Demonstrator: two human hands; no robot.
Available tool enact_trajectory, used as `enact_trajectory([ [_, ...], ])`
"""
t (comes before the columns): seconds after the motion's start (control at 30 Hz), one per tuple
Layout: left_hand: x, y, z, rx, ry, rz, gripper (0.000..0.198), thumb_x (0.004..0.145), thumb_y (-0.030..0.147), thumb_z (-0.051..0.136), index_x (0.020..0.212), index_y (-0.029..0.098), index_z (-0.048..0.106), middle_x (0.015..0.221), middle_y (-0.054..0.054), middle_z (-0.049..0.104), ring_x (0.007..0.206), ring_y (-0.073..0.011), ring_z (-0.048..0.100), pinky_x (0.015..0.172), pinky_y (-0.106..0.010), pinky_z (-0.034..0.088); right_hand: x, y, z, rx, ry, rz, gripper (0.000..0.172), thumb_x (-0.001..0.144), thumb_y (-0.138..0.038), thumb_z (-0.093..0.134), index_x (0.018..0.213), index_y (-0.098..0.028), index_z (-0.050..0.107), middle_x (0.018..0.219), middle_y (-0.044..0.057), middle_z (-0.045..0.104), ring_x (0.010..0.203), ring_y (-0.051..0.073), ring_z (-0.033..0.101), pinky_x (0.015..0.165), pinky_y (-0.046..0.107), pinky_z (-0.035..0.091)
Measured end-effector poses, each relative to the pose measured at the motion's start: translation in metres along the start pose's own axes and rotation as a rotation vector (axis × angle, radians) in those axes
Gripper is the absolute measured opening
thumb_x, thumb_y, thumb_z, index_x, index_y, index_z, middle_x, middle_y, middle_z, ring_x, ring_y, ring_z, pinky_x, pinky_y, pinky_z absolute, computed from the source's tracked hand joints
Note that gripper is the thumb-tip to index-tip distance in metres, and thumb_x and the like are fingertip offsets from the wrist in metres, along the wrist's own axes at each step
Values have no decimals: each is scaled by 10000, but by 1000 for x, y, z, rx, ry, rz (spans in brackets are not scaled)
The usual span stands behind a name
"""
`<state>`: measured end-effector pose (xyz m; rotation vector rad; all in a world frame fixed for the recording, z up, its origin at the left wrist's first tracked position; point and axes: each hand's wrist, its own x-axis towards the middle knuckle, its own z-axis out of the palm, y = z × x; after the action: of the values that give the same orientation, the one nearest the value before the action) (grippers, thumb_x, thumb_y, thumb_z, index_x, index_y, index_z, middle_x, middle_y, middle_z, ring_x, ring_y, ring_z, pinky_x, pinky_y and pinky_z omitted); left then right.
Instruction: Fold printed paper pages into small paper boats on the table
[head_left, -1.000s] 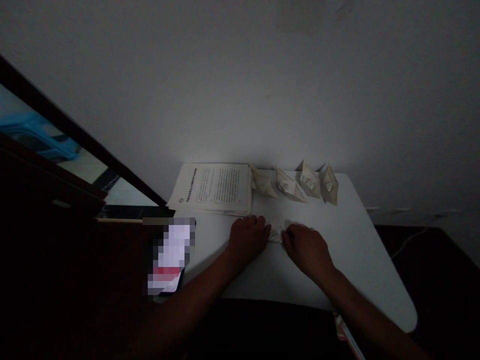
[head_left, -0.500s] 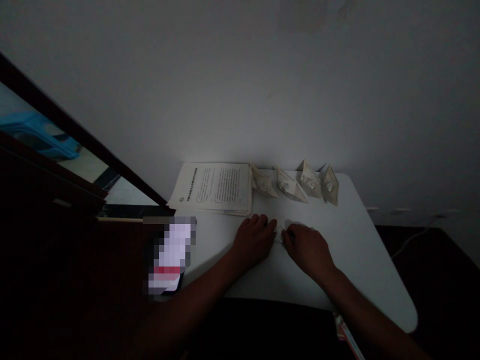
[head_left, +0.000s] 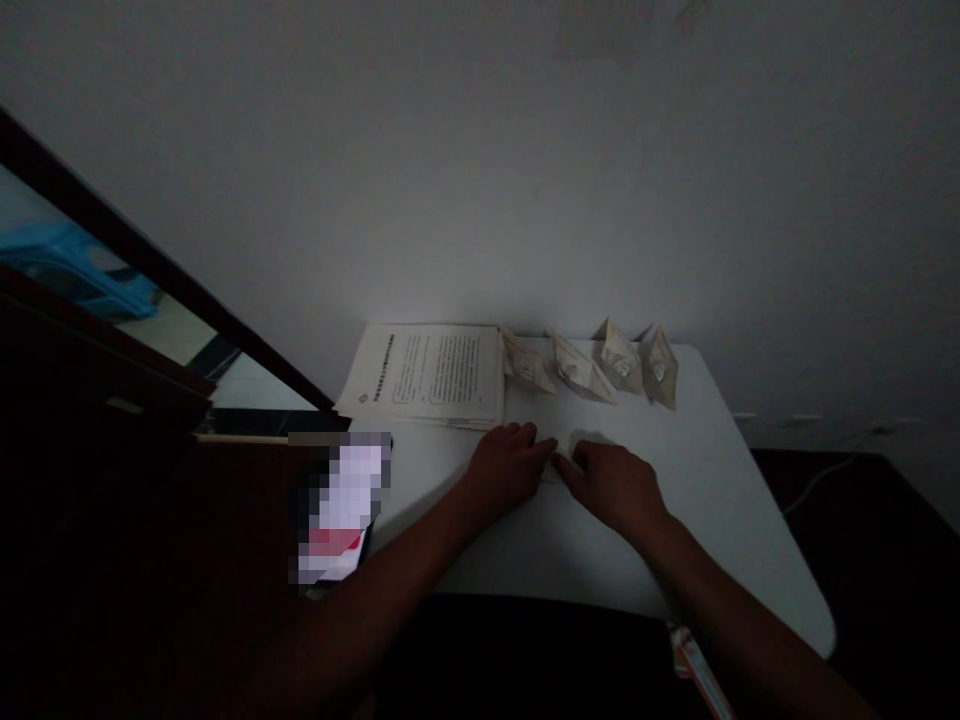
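A small piece of folded paper (head_left: 552,475) lies on the white table (head_left: 525,560), mostly covered by my fingers. My left hand (head_left: 510,465) bends over its left side, with the index finger stretched onto the paper's top. From the right, my right hand (head_left: 615,485) presses its thumb on the same piece, the other fingers curled in. The two hands almost meet over it. Several folded paper boats stand in a row behind, among them a left one (head_left: 529,368), a middle one (head_left: 581,370) and a far right one (head_left: 661,370).
A stack of printed sheets (head_left: 435,375) lies at the table's back left against the wall (head_left: 480,180). A phone (head_left: 349,510), its screen blurred out, rests at the left edge. Below the front edge is a red-and-white item (head_left: 697,665). A white cable (head_left: 821,485) runs at right.
My right thumb has slid left across the paper, towards my left index finger, which now reaches further over it. More of the small piece is covered. The boats and sheets stay put.
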<state>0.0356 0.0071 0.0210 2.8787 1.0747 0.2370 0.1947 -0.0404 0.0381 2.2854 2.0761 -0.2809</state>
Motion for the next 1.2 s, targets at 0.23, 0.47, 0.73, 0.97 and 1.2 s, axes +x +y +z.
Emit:
enact_trajectory([
  [0.23,1,-1,0,-15,-29,-2,298,895,270,430,1162,262,560,894,-56,551,774,-188,515,684,-311,424,12,-3,-9,2,-100,19,474,856,-554,345,753,-211,655,799,98,686,781,254,644,605,318,387],
  [0.47,1,-1,4,-24,10,-7,315,874,285,469,1172,257,566,887,-67,559,764,-194,528,690,-331,433,1,-2,-9,31,-19,-73,323,818,-501,473,822,-202,594,823,77,675,785,247,639,589,309,372],
  [0.73,1,-1,4,-22,16,-15,312,858,289,492,1155,255,582,875,-71,563,773,-204,540,690,-341,442,-11,-1,1,38,132,-76,325,795,-476,529,926,-181,572,931,86,625,831,239,609,652,321,377],
  [0.97,0,0,10,-26,41,-27,314,852,293,498,1153,249,576,884,-69,553,767,-196,531,694,-337,440,-5,-3,0,106,87,-41,296,755,-443,583,872,-172,594,894,76,640,851,235,602,694,324,368],
  [1.2,-2,1,15,-164,188,-120,328,871,303,472,1177,205,538,997,-72,568,853,-186,541,789,-342,451,0,0,8,203,111,-60,261,729,-403,608,854,-180,558,845,55,647,821,229,601,697,321,361],
])
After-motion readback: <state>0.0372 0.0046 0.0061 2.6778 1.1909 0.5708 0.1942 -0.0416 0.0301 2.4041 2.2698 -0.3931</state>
